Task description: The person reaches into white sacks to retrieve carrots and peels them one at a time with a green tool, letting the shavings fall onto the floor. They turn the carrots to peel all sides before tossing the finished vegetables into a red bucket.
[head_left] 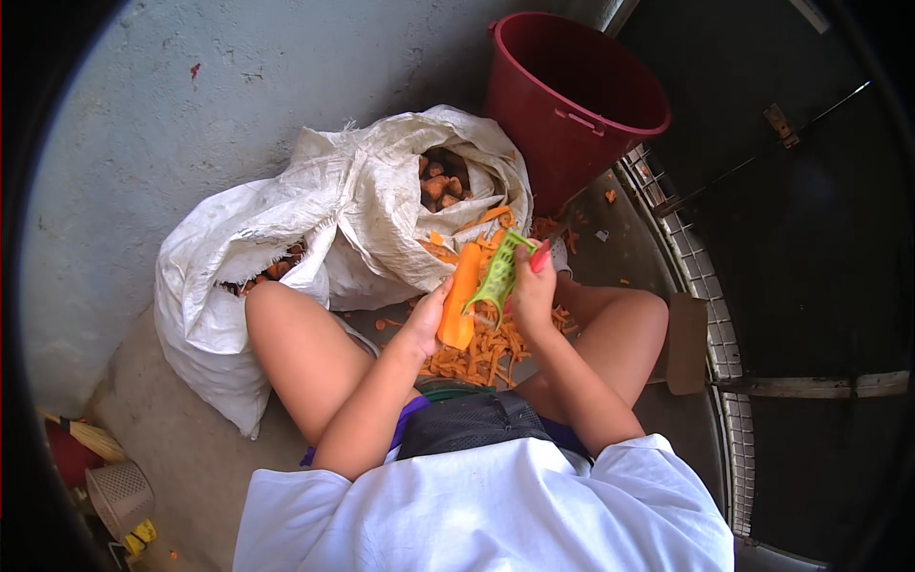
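My left hand (428, 318) is closed around the lower part of a peeled orange carrot (461, 297), held upright in front of my lap. In my right hand (535, 292) is a green peeler (498, 276) with holes through its body, tilted beside the carrot. A bit of red (540, 256) shows at the fingers of that hand. Below both hands lies a heap of orange carrot peels (477, 360), spread between my legs. Just beyond the hands stands a white woven sack (381, 205) with unpeeled carrots (444, 183) in its opening.
A second white sack (214, 286) of carrots leans by my left knee. A large dark red bucket (543, 133) stands behind, near the wall (238, 86). To the right is a dark metal door (810, 276). A perforated basket (120, 496) lies at the lower left.
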Motion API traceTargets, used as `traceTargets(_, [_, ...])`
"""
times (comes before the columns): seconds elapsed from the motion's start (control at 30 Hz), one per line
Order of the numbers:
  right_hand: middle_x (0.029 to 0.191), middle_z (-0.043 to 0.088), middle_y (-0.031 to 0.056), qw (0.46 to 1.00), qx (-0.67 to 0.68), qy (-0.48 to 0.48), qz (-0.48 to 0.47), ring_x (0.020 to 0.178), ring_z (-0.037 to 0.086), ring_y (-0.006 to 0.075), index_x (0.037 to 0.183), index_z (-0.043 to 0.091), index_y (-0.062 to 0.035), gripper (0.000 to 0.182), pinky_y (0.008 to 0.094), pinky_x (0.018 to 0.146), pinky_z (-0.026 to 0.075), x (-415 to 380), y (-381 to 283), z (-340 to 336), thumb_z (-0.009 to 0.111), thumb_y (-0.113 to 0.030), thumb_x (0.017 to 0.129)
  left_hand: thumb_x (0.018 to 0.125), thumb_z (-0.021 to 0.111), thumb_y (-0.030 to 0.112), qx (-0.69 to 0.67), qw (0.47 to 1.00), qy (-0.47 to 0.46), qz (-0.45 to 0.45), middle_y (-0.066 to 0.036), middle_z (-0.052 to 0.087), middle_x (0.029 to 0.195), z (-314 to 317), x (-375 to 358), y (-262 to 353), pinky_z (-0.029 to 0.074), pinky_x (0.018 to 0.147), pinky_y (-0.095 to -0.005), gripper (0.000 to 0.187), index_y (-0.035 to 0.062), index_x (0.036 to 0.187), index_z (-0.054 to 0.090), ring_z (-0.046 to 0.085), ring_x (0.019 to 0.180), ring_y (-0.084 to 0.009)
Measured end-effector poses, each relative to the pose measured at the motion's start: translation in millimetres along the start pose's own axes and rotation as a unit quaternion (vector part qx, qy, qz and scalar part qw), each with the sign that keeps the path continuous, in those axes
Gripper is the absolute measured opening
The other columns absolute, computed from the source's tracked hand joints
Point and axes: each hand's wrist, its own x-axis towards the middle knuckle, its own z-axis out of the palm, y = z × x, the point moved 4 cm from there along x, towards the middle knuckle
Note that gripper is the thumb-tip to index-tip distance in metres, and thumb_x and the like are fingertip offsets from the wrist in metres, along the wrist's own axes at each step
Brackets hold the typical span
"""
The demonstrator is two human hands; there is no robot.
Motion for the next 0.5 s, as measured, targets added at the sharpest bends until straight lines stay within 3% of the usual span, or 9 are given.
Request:
traceTargets(0.1, [0.067,0.046,-0.0028,0.998,-0.050,-0.025,-0.041,0.058,0.042,0.0046,0.087,0.048,-0.0036,0.010,0.0204,0.053,0.036,-6.3,-2.5,8.2,0.047,-0.014,0.085,0.085,0.044,0.037,-0.023,0.999,0.015,-0.025,-0.006,0.055,0.089,10.2,-4.5,2.1,0.048,0.059,-0.0297,0.039,0.0062,0.108,0.047,0.055,0.072,-0.0145])
traceTargets(0.2, [0.065,0.047,-0.0001,0.998,-0.022,-0.014,-0.052,0.058,0.042,0.0066,0.085,0.049,-0.0030,0.012,0.0222,0.054,0.037,9.0,0.2,1.6,0.048,-0.015,0.085,0.082,0.052,0.025,0.144,0.989,0.038,0.023,-0.006,0.055,0.094,8.9,-10.9,12.7,0.046,0.067,-0.0259,0.039,0.0024,0.112,0.044,0.056,0.077,-0.0151])
traceTargets(0.23, [0.064,0.050,0.0044,0.986,-0.143,-0.045,-0.069,0.058,0.047,0.0114,0.085,0.050,-0.0030,0.013,0.0256,0.055,0.039,16.4,0.0,-6.1,0.049,-0.016,0.083,0.076,0.057,0.020,0.208,0.974,0.048,0.073,-0.008,0.056,0.097,2.6,-5.2,13.9,0.045,0.067,-0.0272,0.041,0.0012,0.109,0.045,0.057,0.080,-0.0177])
traceTargets(0.27, [0.064,0.052,0.0090,0.958,-0.263,-0.075,-0.086,0.058,0.051,0.0162,0.085,0.051,-0.0029,0.014,0.0291,0.056,0.041,21.8,-1.4,-14.5,0.050,-0.016,0.082,0.074,0.058,0.021,0.321,0.936,0.066,0.124,-0.010,0.056,0.096,-2.8,-2.6,17.2,0.045,0.067,-0.0283,0.041,0.0014,0.108,0.046,0.057,0.081,-0.0195])
traceTargets(0.33, [0.067,0.054,0.0148,0.910,-0.370,-0.172,-0.071,0.064,0.055,0.0249,0.086,0.052,-0.0036,0.015,0.0338,0.059,0.042,17.4,-13.2,-16.6,0.052,-0.016,0.078,0.070,0.060,0.021,0.529,0.814,0.100,0.218,-0.013,0.057,0.093,-0.5,-5.4,28.0,0.044,0.068,-0.0306,0.042,0.0016,0.106,0.047,0.057,0.081,-0.0229])
traceTargets(0.37, [0.068,0.055,0.0178,0.878,-0.421,-0.219,-0.063,0.066,0.056,0.0293,0.087,0.053,-0.0039,0.016,0.0362,0.061,0.042,13.2,-15.0,-15.5,0.053,-0.016,0.076,0.064,0.062,0.021,0.537,0.802,0.130,0.225,-0.017,0.058,0.086,-0.2,-6.4,29.0,0.044,0.068,-0.0338,0.043,0.0024,0.101,0.048,0.057,0.080,-0.0294])
traceTargets(0.5, [0.074,0.057,0.0195,0.824,-0.465,-0.316,-0.078,0.072,0.055,0.0347,0.087,0.055,-0.0046,0.018,0.0390,0.064,0.043,1.3,-0.1,-10.7,0.053,-0.012,0.070,0.064,0.062,0.017,0.590,0.757,0.168,0.226,-0.016,0.058,0.079,3.6,-9.9,33.2,0.044,0.067,-0.0337,0.037,0.0012,0.096,0.050,0.058,0.075,-0.0282])
